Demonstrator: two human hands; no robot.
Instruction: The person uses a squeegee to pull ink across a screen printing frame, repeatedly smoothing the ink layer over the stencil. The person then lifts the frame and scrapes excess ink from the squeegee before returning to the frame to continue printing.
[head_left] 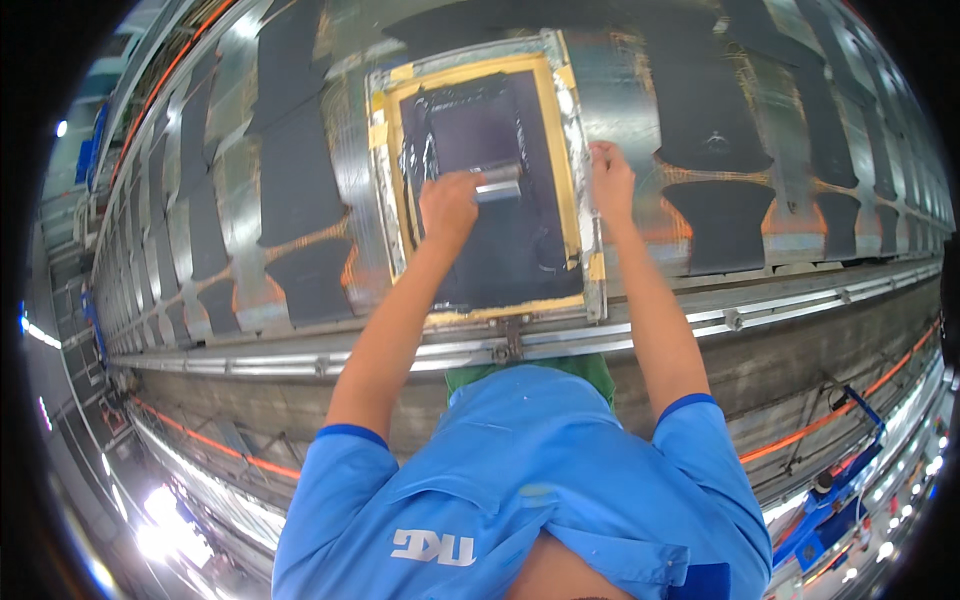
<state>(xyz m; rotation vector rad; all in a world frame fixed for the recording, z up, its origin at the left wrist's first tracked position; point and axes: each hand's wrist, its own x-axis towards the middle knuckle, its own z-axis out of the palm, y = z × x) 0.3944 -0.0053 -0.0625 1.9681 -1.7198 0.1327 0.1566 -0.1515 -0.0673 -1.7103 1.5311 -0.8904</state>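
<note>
A screen frame (571,110) with a silver rim and yellow taped border lies on a long table. Inside it is a dark mesh (500,255) with smeared black material along the edges of a lighter dark rectangle (470,125). My left hand (449,208) is closed on a short metal squeegee (500,188) held over the middle of the mesh, its underside hidden. My right hand (612,178) has its fingers bent round the right edge of the frame, near its upper half.
Dark grey cut fabric pieces (715,120) lie along the metal table (625,110) on both sides of the frame. A metal rail (720,322) runs along the near edge, in front of my body. Orange pipes (220,445) and blue machinery (815,540) show toward the rim.
</note>
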